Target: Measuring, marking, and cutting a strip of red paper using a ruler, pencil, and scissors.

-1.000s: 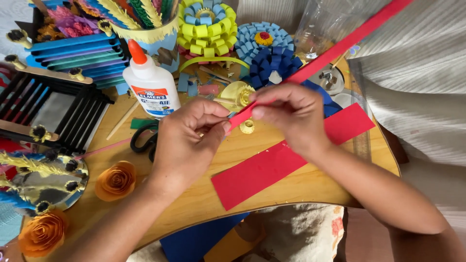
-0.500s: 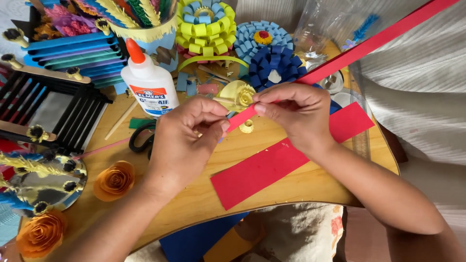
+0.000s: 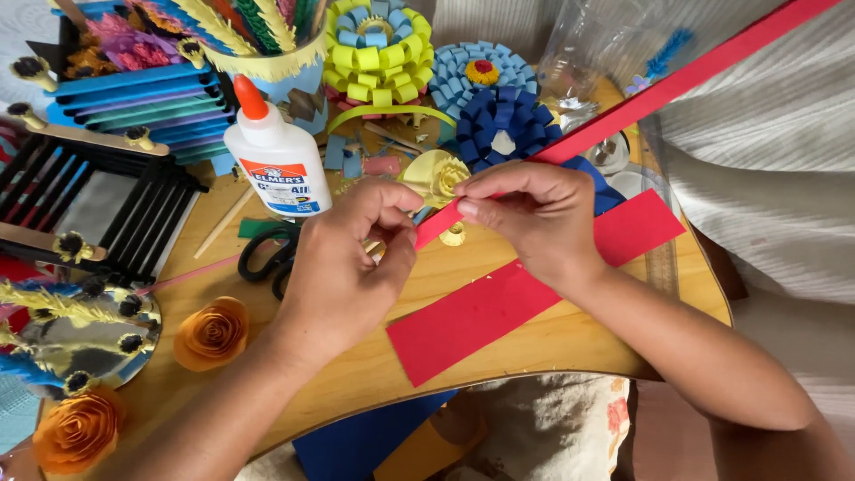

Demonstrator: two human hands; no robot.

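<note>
Fingers (image 3: 405,200) of left hand (image 3: 343,267) and right hand (image 3: 534,214) pinching near end of long red paper strip (image 3: 677,85), above wooden table (image 3: 534,343); glue bottle (image 3: 276,156) near.

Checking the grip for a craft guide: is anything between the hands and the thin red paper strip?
Nothing visible. The left hand and the right hand both pinch the near end of the red paper strip directly, above the wooden table; the wide red sheet lies below, apart.

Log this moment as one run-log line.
left hand: pinching red paper strip end | right hand: gripping strip | nearby: glue bottle, scissors, red sheet
</note>
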